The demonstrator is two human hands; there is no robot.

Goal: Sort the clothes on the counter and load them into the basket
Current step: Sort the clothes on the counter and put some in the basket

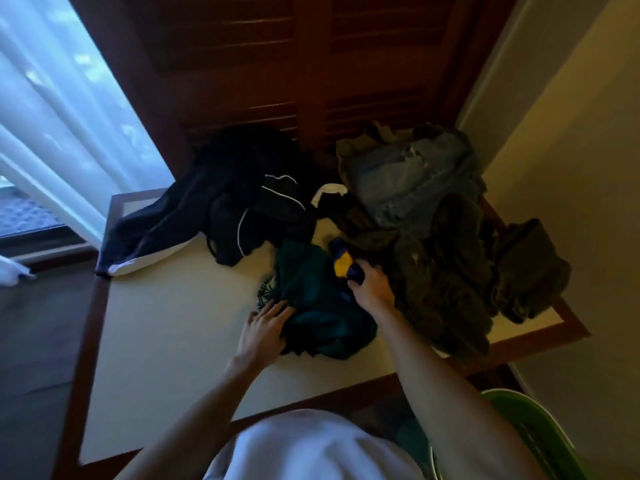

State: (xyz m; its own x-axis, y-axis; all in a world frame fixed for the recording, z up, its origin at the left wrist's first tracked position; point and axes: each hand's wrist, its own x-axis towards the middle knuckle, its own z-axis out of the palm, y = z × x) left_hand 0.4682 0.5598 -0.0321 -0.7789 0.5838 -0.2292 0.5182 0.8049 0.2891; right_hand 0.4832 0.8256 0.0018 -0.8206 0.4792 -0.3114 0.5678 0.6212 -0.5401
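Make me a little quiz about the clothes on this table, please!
1. True or false: the right hand holds the yellow and blue sock.
2. What colour is the garment that the left hand touches?
3. Where is the green basket? A) on the counter B) low at the person's right C) by the curtain

Key: 1 true. 2 dark green. 3 B.
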